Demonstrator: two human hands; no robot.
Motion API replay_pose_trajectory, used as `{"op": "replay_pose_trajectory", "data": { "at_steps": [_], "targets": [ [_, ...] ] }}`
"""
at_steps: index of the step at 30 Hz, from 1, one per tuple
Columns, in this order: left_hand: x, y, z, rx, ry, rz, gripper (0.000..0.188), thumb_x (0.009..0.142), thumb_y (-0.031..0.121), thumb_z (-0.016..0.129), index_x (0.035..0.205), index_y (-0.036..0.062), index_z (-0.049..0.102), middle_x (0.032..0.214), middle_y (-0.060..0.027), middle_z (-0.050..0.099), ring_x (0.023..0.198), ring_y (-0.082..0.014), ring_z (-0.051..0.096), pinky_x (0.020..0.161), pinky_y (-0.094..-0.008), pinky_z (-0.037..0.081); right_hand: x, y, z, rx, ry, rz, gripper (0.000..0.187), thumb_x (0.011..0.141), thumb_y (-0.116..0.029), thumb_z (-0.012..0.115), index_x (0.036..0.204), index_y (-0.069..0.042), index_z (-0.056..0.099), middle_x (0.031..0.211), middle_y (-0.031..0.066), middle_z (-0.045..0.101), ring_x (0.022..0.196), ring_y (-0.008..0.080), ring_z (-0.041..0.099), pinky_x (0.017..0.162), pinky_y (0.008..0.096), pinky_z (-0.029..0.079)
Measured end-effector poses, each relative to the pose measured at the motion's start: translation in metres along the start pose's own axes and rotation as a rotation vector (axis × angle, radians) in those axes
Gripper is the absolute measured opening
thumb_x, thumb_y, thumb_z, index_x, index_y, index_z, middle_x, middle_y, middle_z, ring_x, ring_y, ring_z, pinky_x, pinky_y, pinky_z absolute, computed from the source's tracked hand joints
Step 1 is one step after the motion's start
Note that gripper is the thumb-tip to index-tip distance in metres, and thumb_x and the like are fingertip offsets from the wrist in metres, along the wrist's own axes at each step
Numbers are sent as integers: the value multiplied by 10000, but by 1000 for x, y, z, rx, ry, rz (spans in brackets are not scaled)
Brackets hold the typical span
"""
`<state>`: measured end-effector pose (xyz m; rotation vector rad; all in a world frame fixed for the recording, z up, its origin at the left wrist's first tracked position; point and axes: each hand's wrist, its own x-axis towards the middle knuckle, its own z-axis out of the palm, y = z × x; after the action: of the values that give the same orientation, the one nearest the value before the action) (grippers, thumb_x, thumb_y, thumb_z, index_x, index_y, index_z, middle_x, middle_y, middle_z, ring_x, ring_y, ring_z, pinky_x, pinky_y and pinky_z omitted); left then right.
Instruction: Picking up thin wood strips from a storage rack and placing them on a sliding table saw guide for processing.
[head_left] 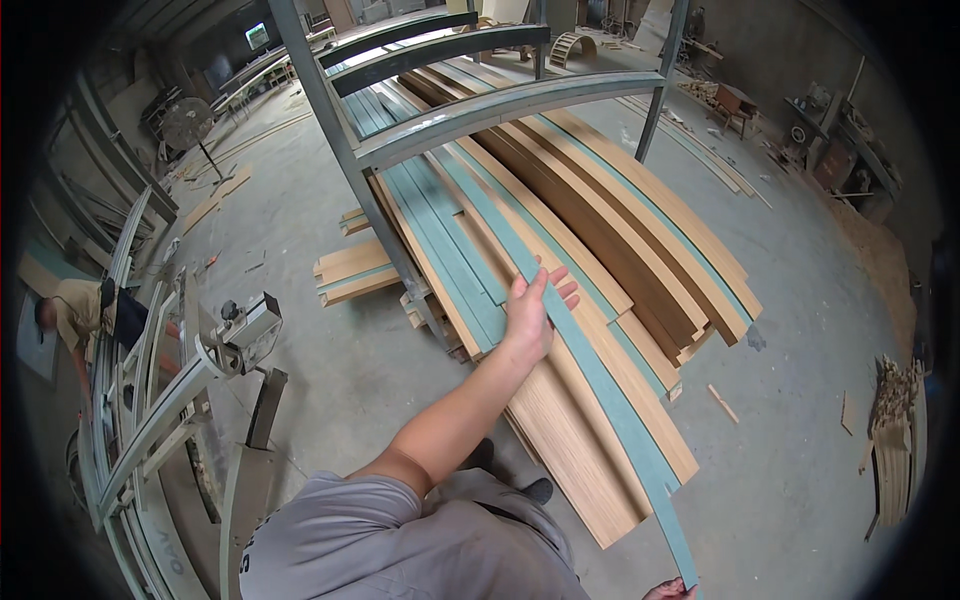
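Observation:
A long, narrow teal strip point(610, 405) runs slantwise over a stack of wood-faced boards point(580, 445). My left hand point(530, 315) is closed around its middle, thumb on top and fingertips showing past the far edge. At the lower edge of the view, my right hand point(670, 590) pinches the strip's near end, which sticks out beyond the boards; most of that hand is cut off. Left of the strip lie teal-faced boards point(440, 250). More wood-faced boards point(640, 240) with brown and teal sides are stacked to the right.
A grey metal rack point(510, 105) stands over the stack, its post point(350, 150) at the left. A sliding saw machine point(215, 350) is at the left, where another person point(80, 310) bends over. Scrap strips point(893, 440) lie on the right, a fan point(190, 125) far left.

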<state>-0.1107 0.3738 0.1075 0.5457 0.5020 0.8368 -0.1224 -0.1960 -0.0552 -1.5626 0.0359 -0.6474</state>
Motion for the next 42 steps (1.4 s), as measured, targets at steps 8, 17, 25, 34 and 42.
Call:
{"op": "replay_pose_trajectory", "data": {
  "at_steps": [8,17,25,34,42],
  "targets": [
    [6,15,-17,33,34,3,453,942,235,425,1340,102,251,1206,-189,475,996,-294,548,807,-395,502,-26,-32,24,56,-103,254,280,843,-32,445,1070,132,448,913,237,559,799,273,570,734,348,494],
    [15,26,-12,57,45,32,444,945,222,415,1340,99,253,1188,-179,487,982,-295,554,800,-392,505,-32,-14,35,58,-106,269,260,833,23,422,1071,123,454,937,213,553,800,255,556,739,347,490],
    [59,48,-73,29,169,75,359,948,190,406,1254,64,268,1177,-210,484,1015,-346,535,844,-432,486,-42,-58,88,362,-184,652,213,846,-38,455,1034,52,500,858,113,531,696,173,491,607,257,451],
    [97,101,-112,-24,230,32,422,927,113,439,1257,26,192,1166,-225,457,968,-324,548,817,-428,504,-94,-86,131,773,-458,928,274,915,-204,467,1041,34,522,992,118,585,926,200,551,825,291,464],
    [85,115,-174,63,175,113,481,907,71,454,1343,-21,270,1220,-169,479,993,-227,553,878,-334,480,-150,-119,251,783,-407,1297,388,919,-221,421,1194,49,468,936,133,632,768,222,637,688,328,529]
  ]
}}
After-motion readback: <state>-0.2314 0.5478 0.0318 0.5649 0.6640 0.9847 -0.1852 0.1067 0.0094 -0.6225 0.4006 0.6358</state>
